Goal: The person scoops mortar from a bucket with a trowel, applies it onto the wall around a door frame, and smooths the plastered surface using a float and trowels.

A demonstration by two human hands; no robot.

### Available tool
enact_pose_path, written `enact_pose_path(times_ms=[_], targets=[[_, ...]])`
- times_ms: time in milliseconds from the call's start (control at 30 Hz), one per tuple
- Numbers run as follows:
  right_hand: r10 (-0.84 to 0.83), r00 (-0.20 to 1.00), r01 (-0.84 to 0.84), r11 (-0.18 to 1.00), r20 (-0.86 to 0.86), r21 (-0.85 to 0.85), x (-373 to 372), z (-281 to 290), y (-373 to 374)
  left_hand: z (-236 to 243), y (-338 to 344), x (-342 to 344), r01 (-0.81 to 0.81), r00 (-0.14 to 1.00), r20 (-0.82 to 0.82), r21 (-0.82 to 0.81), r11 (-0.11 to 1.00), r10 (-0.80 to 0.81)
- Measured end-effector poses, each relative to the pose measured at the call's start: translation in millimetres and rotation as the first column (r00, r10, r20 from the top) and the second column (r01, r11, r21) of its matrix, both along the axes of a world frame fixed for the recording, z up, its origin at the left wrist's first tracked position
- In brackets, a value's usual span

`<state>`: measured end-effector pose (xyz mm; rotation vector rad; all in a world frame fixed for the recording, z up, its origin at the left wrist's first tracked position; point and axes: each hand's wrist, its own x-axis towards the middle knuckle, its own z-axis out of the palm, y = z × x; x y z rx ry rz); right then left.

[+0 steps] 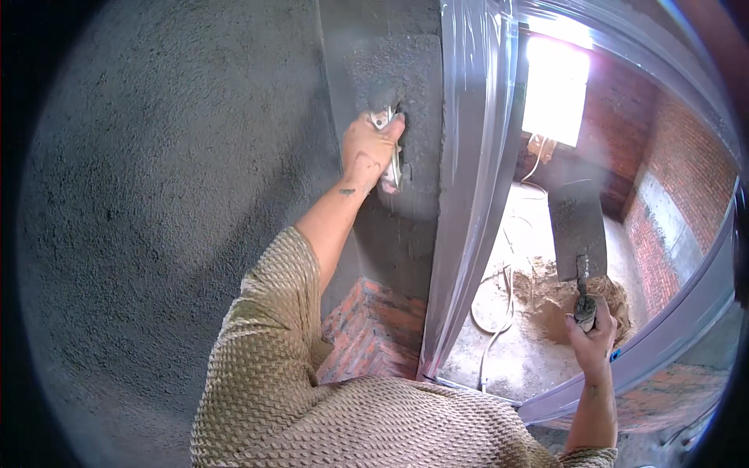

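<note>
My left hand (370, 146) is wrapped round the pale handle of a plastering float (417, 93). The float's wide, mortar-smeared plate lies against the narrow strip of grey wet plaster (394, 242) beside the door frame. In my right hand (595, 334), lower and to the right, is the handle of a trowel (577, 226). Its broad grey blade points up and is apart from the wall, in front of the doorway. Smears of mortar mark my left wrist.
Rough grey plaster (172, 195) covers the wall at left. Bare brick (374, 324) shows below the strip. Plastic film wraps the door frame (472, 179). Beyond it are a sand heap (542, 300), a loose hose or cable (509, 300), brick walls (686, 171) and a bright window (555, 90).
</note>
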<state>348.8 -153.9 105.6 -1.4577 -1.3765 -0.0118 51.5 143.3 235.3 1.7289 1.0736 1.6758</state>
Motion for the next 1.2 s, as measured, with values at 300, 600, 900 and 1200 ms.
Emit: enact_pose_path(times_ms=[300,600,900,1200], targets=[[-0.103,0.989,0.099,0.994,0.103,0.045,-8.9,5.0,-14.9,58.7,-7.6,-1.6,-0.006,0.999,-0.054,0.007,1.0,0.006],[-0.124,0.992,0.124,0.992,0.034,0.022,-6.8,-5.8,-32.1,171.5,1.5,-1.9,0.028,1.0,-0.019,0.305,0.952,-0.023],[-0.164,0.986,0.16,0.983,-0.04,-0.096,-12.6,-24.0,-34.5,182.3,-115.7,-47.8,0.218,0.888,0.215,0.581,0.784,-0.407],[0.079,0.969,-0.02,0.969,0.233,-0.247,-44.4,9.8,22.2,-74.3,-161.0,-84.1,0.238,0.971,0.002,-0.036,0.971,-0.238]])
